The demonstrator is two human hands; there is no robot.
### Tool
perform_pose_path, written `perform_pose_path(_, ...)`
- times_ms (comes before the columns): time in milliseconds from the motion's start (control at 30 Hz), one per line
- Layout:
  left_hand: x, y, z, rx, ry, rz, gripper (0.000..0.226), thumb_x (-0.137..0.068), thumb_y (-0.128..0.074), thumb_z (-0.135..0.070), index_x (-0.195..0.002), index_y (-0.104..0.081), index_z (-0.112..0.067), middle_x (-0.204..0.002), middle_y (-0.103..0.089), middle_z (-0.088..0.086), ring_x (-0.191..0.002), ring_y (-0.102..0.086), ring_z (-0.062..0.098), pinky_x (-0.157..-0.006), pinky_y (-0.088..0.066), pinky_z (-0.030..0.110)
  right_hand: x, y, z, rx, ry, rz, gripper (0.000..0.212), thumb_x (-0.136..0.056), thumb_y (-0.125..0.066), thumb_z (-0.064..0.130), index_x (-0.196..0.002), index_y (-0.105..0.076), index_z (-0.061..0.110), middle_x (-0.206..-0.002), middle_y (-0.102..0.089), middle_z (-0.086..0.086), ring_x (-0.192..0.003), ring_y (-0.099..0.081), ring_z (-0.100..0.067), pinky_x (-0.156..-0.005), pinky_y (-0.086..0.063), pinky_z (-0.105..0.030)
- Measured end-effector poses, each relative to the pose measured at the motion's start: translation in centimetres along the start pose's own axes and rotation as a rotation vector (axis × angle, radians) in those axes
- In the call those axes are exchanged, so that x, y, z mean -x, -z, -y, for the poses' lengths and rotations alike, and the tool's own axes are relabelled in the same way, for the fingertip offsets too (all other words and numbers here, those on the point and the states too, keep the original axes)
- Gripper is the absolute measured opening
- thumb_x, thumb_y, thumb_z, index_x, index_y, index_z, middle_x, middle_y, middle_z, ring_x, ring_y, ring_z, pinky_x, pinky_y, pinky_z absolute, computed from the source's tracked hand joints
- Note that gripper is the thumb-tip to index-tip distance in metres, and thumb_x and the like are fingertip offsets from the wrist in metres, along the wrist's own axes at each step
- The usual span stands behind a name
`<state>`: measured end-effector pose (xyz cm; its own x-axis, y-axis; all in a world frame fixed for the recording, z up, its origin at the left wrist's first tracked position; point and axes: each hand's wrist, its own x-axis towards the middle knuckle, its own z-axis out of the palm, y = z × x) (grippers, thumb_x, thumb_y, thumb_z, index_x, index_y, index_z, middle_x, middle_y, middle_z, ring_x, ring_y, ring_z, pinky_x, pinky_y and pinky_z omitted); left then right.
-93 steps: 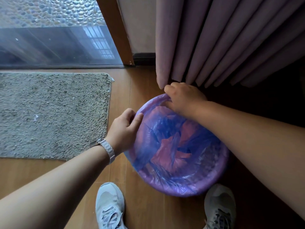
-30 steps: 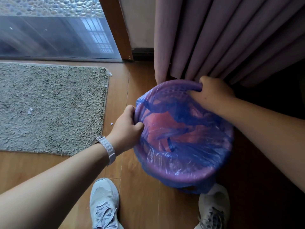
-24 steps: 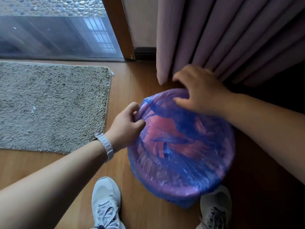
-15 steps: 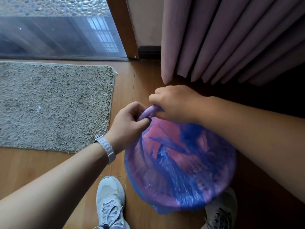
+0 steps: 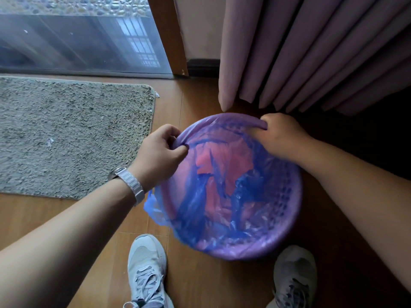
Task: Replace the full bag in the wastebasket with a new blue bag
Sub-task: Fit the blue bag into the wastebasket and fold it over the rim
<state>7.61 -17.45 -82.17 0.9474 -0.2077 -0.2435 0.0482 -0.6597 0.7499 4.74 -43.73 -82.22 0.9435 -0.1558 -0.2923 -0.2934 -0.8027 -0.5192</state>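
A round purple wastebasket (image 5: 287,232) with perforated walls stands on the wooden floor between my feet. A thin blue bag (image 5: 213,196) lines it, folded over the rim on the left and front, with a loose flap hanging outside at the lower left. The reddish basket bottom shows through the film. My left hand (image 5: 159,152) pinches the bag edge against the rim at the upper left. My right hand (image 5: 281,135) grips the far rim at the upper right, fingers curled over the rim and bag.
A grey shaggy mat (image 5: 73,134) lies on the floor to the left. Mauve curtains (image 5: 300,52) hang just behind the basket. A glass door (image 5: 77,41) and its wooden frame (image 5: 169,36) stand at the back. My shoes (image 5: 145,270) flank the basket's front.
My right hand has moved from beside my left hand along the far rim to the upper right. The bag now lies over the far rim between my hands.
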Motion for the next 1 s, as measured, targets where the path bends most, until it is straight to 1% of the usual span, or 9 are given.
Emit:
perform_pose_path(67, -0.3, 0.6, 0.0, -0.029, -0.011, 0.001, 0.020, -0.080, -0.071, -0.011, -0.073, -0.055, -0.022, -0.056, -0.051, -0.008, -0.042, -0.040, 0.000, -0.042, -0.032, 0.011, 1.0, -0.7, -0.5, -0.038, -0.066, -0.061, 0.045, -0.089, -0.061, 0.045, -0.057, -0.042, 0.019, -0.061, -0.049, 0.005, -0.068, -0.052, -0.023, -0.054, -0.022, -0.028)
perform_pose_path(167, -0.6, 0.9, 0.1, -0.115, -0.023, -0.029, 0.021, -0.078, -0.072, -0.017, -0.071, -0.052, -0.020, -0.056, -0.050, -0.009, -0.045, -0.043, 0.000, -0.043, -0.034, 0.012, 2.2, -1.6, -0.9, -0.087, -0.166, -0.117, 0.046, -0.088, -0.060, 0.048, -0.058, -0.046, 0.016, -0.056, -0.049, 0.007, -0.055, -0.048, -0.021, -0.049, -0.023, -0.031)
perform_pose_path(267, -0.4, 0.6, 0.5, -0.208, -0.016, -0.060, 0.025, -0.080, -0.069, -0.022, -0.069, -0.046, -0.020, -0.059, -0.049, -0.007, -0.052, -0.044, 0.003, -0.047, -0.032, 0.014, 2.7, -1.5, -1.5, -0.129, -0.253, -0.181, 0.043, -0.088, -0.061, 0.046, -0.060, -0.049, 0.016, -0.058, -0.052, 0.005, -0.051, -0.049, -0.013, -0.044, -0.028, -0.024)
perform_pose_path(433, -0.1, -0.3, 1.3, -0.173, 0.017, -0.137, 0.027, -0.083, -0.065, -0.020, -0.070, -0.041, -0.018, -0.057, -0.047, -0.003, -0.052, -0.044, 0.007, -0.048, -0.032, 0.014, 3.2, -1.7, -1.9, -0.190, -0.254, -0.260, 0.043, -0.085, -0.065, 0.040, -0.058, -0.045, 0.013, -0.054, -0.049, 0.000, -0.048, -0.045, -0.016, -0.043, -0.031, -0.027)
perform_pose_path(500, -0.6, -0.4, 1.3, -0.163, 0.029, -0.128, 0.022, -0.082, -0.065, -0.022, -0.074, -0.045, -0.016, -0.060, -0.051, 0.001, -0.055, -0.046, 0.017, -0.053, -0.037, 0.023, 3.3, -1.8, -2.0, -0.215, -0.242, -0.273, 0.042, -0.084, -0.066, 0.036, -0.058, -0.043, 0.012, -0.052, -0.046, 0.000, -0.046, -0.041, -0.015, -0.044, -0.034, -0.028)
perform_pose_path(567, -1.2, -0.5, 1.2, -0.139, 0.040, -0.108, 0.019, -0.081, -0.065, -0.023, -0.076, -0.048, -0.016, -0.062, -0.054, 0.003, -0.057, -0.048, 0.022, -0.055, -0.038, 0.032, 3.3, -1.8, -2.1, -0.238, -0.227, -0.292, 0.041, -0.083, -0.067, 0.031, -0.057, -0.042, 0.012, -0.050, -0.042, 0.002, -0.044, -0.036, -0.012, -0.040, -0.030, -0.020)
perform_pose_path(733, -1.3, -0.5, 0.9, 0.140, 0.107, -0.090, 0.011, -0.073, -0.063, -0.029, -0.079, -0.058, -0.021, -0.066, -0.059, -0.004, -0.053, -0.049, 0.009, -0.054, -0.041, 0.027, 3.6, -1.8, -2.3, -0.281, -0.277, -0.350, 0.040, -0.084, -0.067, 0.027, -0.056, -0.042, 0.013, -0.050, -0.041, 0.004, -0.044, -0.036, -0.009, -0.038, -0.032, -0.015)
perform_pose_path(900, 0.4, -0.6, 1.9, 0.121, 0.111, -0.095, 0.011, -0.074, -0.059, -0.028, -0.085, -0.056, -0.025, -0.076, -0.064, -0.006, -0.063, -0.055, 0.007, -0.063, -0.045, 0.024, 3.9, -1.9, -2.1, -0.258, -0.294, -0.378, 0.042, -0.085, -0.066, 0.028, -0.056, -0.040, 0.013, -0.051, -0.043, 0.002, -0.045, -0.038, -0.012, -0.039, -0.032, -0.016)
perform_pose_path(1000, 0.8, -0.8, 2.5, 0.015, 0.131, -0.091, 0.013, -0.084, -0.062, -0.025, -0.081, -0.050, -0.025, -0.071, -0.060, -0.007, -0.060, -0.052, 0.006, -0.058, -0.039, 0.028, 4.0, -1.7, -2.2, -0.270, -0.339, -0.386, 0.037, -0.086, -0.065, 0.028, -0.059, -0.044, 0.013, -0.054, -0.046, 0.002, -0.049, -0.042, -0.018, -0.043, -0.023, -0.029)
